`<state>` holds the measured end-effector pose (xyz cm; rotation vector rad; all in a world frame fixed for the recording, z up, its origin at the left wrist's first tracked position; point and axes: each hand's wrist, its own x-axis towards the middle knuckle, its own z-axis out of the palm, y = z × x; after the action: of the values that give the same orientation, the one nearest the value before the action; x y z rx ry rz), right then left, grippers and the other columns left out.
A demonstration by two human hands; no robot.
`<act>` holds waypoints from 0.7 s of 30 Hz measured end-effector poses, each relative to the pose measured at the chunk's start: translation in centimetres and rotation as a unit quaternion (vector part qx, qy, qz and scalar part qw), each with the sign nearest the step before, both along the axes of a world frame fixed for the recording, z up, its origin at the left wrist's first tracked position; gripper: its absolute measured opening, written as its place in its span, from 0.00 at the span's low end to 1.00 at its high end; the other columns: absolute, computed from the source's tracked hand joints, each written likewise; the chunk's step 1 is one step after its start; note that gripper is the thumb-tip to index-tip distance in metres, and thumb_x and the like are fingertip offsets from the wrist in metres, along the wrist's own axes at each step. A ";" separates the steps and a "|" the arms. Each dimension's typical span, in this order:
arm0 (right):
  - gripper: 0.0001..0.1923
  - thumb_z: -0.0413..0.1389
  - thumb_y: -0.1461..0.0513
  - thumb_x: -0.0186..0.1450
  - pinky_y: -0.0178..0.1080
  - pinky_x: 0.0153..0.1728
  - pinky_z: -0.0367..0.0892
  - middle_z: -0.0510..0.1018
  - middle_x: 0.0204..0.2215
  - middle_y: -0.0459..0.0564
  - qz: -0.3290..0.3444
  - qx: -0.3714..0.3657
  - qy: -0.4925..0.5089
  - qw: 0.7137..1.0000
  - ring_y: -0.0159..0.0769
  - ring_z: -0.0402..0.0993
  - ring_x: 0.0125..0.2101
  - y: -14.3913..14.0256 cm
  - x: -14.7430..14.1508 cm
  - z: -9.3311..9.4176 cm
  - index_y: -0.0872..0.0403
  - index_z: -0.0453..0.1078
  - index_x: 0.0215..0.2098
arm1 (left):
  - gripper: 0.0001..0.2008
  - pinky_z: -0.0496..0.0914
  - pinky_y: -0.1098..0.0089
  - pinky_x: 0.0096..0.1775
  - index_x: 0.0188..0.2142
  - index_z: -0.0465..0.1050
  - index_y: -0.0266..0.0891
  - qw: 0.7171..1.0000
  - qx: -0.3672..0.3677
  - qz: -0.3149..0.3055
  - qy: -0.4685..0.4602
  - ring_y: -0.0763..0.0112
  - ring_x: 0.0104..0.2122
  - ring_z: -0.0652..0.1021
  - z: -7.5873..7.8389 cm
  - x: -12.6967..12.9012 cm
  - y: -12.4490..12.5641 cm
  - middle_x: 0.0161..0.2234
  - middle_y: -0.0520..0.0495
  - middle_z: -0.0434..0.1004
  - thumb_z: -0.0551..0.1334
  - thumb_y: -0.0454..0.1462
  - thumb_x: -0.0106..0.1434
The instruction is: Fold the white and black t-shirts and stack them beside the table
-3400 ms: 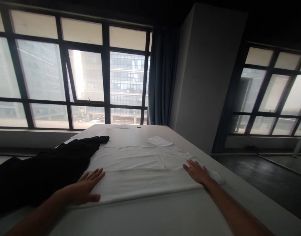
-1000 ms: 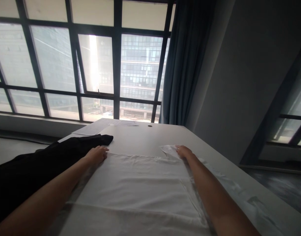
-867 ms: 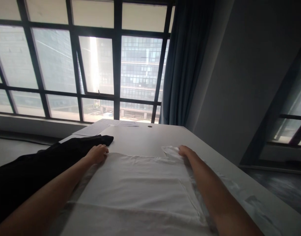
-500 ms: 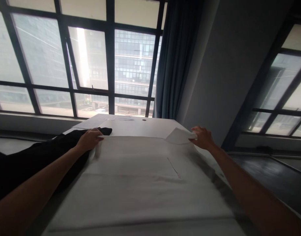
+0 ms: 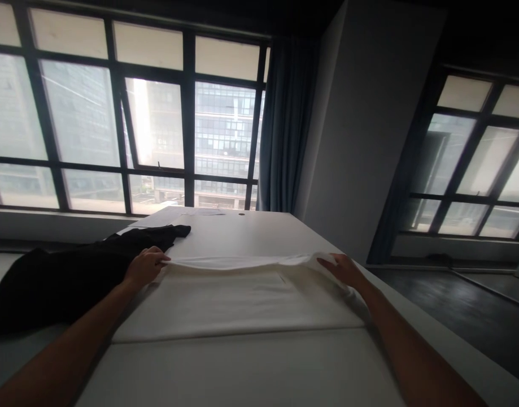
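Note:
A white garment (image 5: pixel 238 299) lies spread on the white table (image 5: pixel 242 367). My left hand (image 5: pixel 144 267) pinches its far left corner, and my right hand (image 5: pixel 343 268) grips its far right corner. Between them the far edge (image 5: pixel 238 262) is lifted and folded back toward me, hanging just above the rest of the cloth. Both forearms reach out over the table from the bottom corners of the view.
A black garment (image 5: pixel 73 271) lies along the table's left side, touching my left hand's area. Papers (image 5: pixel 200 213) rest at the far end near the windows (image 5: pixel 157 130). A blue curtain (image 5: pixel 280 130) and a grey pillar (image 5: pixel 361 135) stand beyond the table; dark floor lies to the right.
My hands went from lying flat near the front of the white garment to its far corners, gripped them, lifted the far edge and drew it back toward me.

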<state>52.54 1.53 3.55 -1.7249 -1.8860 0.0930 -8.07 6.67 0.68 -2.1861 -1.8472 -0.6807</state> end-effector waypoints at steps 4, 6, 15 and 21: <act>0.32 0.53 0.34 0.53 0.36 0.25 0.62 0.72 0.20 0.49 0.042 -0.122 0.064 0.990 0.38 0.68 0.24 -1.7 1.6 1.0 0.55 0.70 0.22 | 0.19 0.70 0.63 0.48 0.40 0.82 0.43 1.000 0.008 -0.014 -0.011 0.56 0.46 0.75 -0.5 -1.2 0.0 0.45 0.44 0.78 0.53 0.44 0.60; 0.32 0.58 0.34 0.48 0.35 0.23 0.60 0.69 0.17 0.46 0.081 -0.205 0.045 0.974 0.34 0.65 0.22 -2.5 2.4 1.1 0.55 0.68 0.19 | 0.19 0.69 0.64 0.50 0.39 0.82 0.43 0.999 -0.007 -0.035 -0.008 0.57 0.46 0.75 -0.9 -1.7 0.1 0.44 0.44 0.78 0.54 0.44 0.59; 0.34 0.53 0.35 0.55 0.39 0.32 0.69 0.80 0.27 0.57 0.036 -0.205 0.019 0.978 0.41 0.75 0.27 -1.6 2.5 0.2 0.57 0.76 0.28 | 0.18 0.67 0.62 0.54 0.36 0.82 0.47 0.994 -0.084 -0.062 0.036 0.55 0.49 0.75 -1.0 -2.8 -0.3 0.48 0.47 0.79 0.57 0.46 0.53; 0.33 0.49 0.44 0.65 0.48 0.59 0.58 0.67 0.61 0.58 -0.025 -0.082 -0.088 0.992 0.50 0.62 0.60 1.8 -1.4 -4.7 0.55 0.65 0.60 | 0.31 0.58 0.63 0.62 0.56 0.72 0.38 0.986 -0.112 -0.121 -0.010 0.59 0.60 0.68 -2.2 0.1 -1.1 0.60 0.43 0.69 0.46 0.51 0.63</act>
<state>51.13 3.36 -1.11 -1.9464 -2.0086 0.0812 -7.98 5.61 -1.50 -2.5866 -1.7615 -0.5609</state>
